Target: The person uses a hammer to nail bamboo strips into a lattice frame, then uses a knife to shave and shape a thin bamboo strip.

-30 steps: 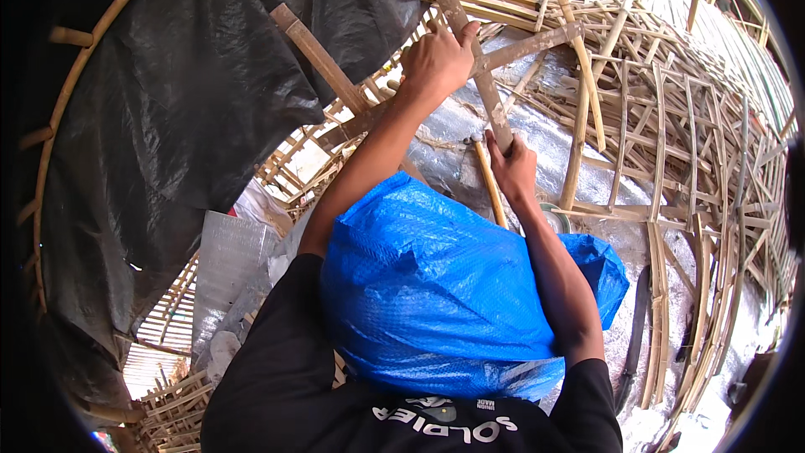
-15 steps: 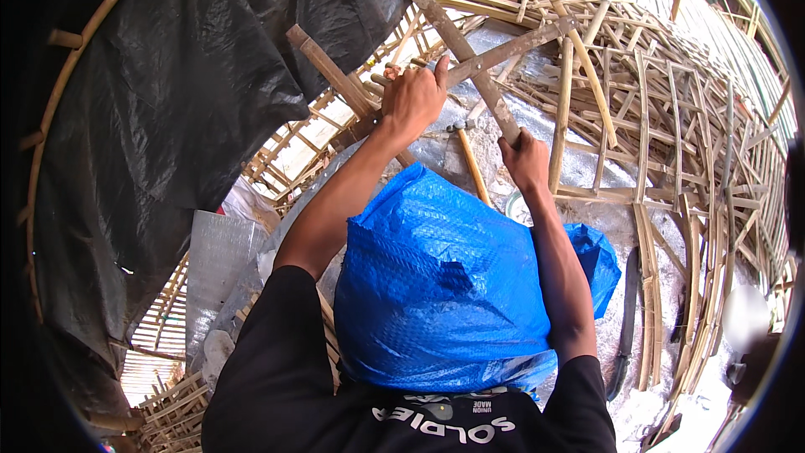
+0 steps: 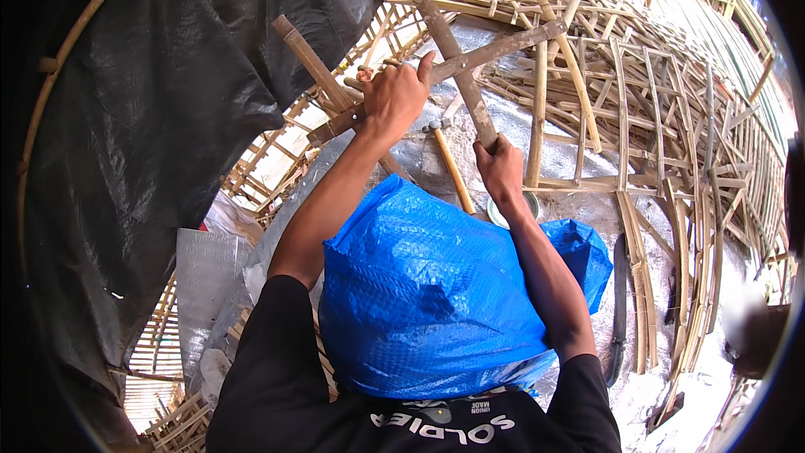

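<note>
A frame of flat bamboo slats crosses in front of me. My left hand (image 3: 394, 101) is wrapped round its cross slat (image 3: 503, 49), thumb pointing up. Lower and to the right, my right hand (image 3: 502, 169) grips the bottom end of a long slanting slat (image 3: 433, 21), which crosses the other at a joint. A shorter slat (image 3: 310, 59) meets the cross slat's left end beside my left wrist. Blue woven plastic sheeting (image 3: 428, 294) covers my lap between my forearms. A hammer (image 3: 453, 166) with a wooden handle lies just beyond it.
At the right lies a big heap of bamboo strips (image 3: 662, 109). A long dark-bladed knife (image 3: 619, 310) rests near my right elbow, by a blue bundle (image 3: 579, 260). Behind the hammer's handle end is a round container (image 3: 503, 208). Black sheeting (image 3: 159, 101) hangs at the left.
The whole view has shifted slightly, with the frame now a little farther left. More of the cross slat's left end shows past my left wrist. Both hands keep their grip.
</note>
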A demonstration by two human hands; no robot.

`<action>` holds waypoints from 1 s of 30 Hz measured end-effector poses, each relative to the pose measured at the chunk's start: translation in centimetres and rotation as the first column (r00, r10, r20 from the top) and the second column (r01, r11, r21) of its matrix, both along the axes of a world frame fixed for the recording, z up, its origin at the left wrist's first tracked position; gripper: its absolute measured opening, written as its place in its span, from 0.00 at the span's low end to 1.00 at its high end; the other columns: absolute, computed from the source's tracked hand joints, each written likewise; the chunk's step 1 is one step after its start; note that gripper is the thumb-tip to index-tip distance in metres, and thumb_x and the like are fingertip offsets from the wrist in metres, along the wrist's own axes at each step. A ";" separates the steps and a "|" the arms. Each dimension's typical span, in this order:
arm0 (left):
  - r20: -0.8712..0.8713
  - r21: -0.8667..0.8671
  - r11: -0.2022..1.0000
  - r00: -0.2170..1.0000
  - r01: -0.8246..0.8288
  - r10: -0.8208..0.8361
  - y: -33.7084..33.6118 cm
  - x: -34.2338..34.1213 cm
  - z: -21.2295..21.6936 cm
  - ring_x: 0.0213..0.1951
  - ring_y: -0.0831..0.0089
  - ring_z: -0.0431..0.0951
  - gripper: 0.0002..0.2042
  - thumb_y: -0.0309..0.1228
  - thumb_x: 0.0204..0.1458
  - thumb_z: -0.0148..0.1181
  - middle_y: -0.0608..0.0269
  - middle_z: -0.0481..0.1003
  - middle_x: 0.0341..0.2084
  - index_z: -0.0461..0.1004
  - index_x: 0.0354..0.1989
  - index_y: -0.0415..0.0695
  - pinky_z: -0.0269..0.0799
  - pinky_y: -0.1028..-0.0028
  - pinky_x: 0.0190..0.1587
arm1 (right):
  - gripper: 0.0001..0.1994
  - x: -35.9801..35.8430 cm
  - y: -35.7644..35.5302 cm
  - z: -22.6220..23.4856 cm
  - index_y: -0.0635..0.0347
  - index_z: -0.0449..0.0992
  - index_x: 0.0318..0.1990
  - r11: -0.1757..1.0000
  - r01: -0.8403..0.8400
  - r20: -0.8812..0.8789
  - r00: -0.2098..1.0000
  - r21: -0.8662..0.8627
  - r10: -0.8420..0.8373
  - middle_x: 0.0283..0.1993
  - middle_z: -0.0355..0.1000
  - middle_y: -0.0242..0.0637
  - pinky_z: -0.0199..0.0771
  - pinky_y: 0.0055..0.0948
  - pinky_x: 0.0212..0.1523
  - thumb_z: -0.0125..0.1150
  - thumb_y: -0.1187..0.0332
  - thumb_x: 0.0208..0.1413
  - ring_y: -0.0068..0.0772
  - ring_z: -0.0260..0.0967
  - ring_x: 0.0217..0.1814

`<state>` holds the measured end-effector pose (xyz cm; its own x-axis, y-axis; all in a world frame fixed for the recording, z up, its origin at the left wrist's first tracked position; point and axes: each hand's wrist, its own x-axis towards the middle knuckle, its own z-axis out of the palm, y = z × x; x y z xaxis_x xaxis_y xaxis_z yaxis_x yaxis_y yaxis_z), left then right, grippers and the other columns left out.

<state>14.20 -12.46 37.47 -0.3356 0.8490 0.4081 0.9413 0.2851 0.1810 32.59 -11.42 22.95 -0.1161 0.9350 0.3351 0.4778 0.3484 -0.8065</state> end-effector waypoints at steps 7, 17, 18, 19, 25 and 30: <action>0.053 -0.097 0.982 0.987 0.159 -0.155 0.9 -1.7 0.6 0.40 0.43 0.81 0.34 0.59 0.65 0.40 0.38 0.80 0.31 0.79 0.37 0.35 0.73 0.48 0.46 | 0.19 0.7 2.2 -0.3 0.68 0.77 0.33 0.992 0.095 0.037 0.995 -0.084 -0.092 0.30 0.77 0.56 0.76 0.48 0.39 0.67 0.56 0.51 0.59 0.77 0.34; -0.361 0.000 0.955 0.890 0.298 -0.278 0.4 -5.6 3.6 0.73 0.43 0.43 0.58 0.48 0.31 0.81 0.41 0.42 0.73 0.49 0.71 0.44 0.50 0.45 0.69 | 0.11 6.5 8.1 -1.3 0.54 0.74 0.33 0.978 0.135 0.308 0.934 0.162 -0.180 0.23 0.75 0.48 0.75 0.51 0.30 0.65 0.58 0.51 0.57 0.76 0.28; -0.397 -0.097 0.924 0.837 0.369 -0.376 0.8 -5.3 4.3 0.74 0.44 0.39 0.62 0.49 0.27 0.82 0.44 0.39 0.74 0.47 0.72 0.46 0.48 0.46 0.70 | 0.11 6.3 8.3 -0.8 0.54 0.74 0.33 0.983 0.093 0.365 0.920 0.157 -0.145 0.23 0.75 0.49 0.74 0.52 0.30 0.63 0.57 0.52 0.57 0.76 0.28; -0.420 -0.189 0.885 0.779 0.426 -0.465 0.9 -5.2 5.0 0.75 0.45 0.36 0.66 0.49 0.22 0.83 0.47 0.36 0.75 0.45 0.74 0.48 0.45 0.47 0.72 | 0.11 6.1 8.4 0.3 0.54 0.74 0.32 0.987 0.043 0.424 0.900 0.153 -0.105 0.24 0.75 0.49 0.74 0.52 0.29 0.62 0.57 0.53 0.57 0.75 0.28; -0.475 -0.471 0.794 0.648 0.384 -0.595 2.4 -8.0 1.3 0.76 0.50 0.29 0.75 0.58 0.17 0.82 0.53 0.32 0.76 0.34 0.76 0.53 0.33 0.40 0.73 | 0.14 7.9 8.7 1.5 0.57 0.78 0.32 0.988 -0.080 0.429 0.903 0.134 0.015 0.24 0.75 0.49 0.75 0.49 0.33 0.64 0.55 0.51 0.56 0.76 0.29; -0.607 -0.250 0.829 0.586 0.501 -0.537 4.7 -9.6 -0.1 0.66 0.61 0.59 0.51 0.50 0.29 0.80 0.54 0.64 0.61 0.59 0.65 0.47 0.49 0.50 0.67 | 0.15 10.1 9.7 1.1 0.57 0.77 0.28 0.967 -0.128 0.423 0.906 0.222 0.023 0.22 0.74 0.45 0.72 0.46 0.30 0.68 0.55 0.45 0.51 0.75 0.27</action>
<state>4.56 -7.80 37.37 0.4886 0.8198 0.2988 0.8095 -0.2980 -0.5059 42.68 -1.69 24.00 -0.3605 0.8153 0.4531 0.7135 0.5539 -0.4291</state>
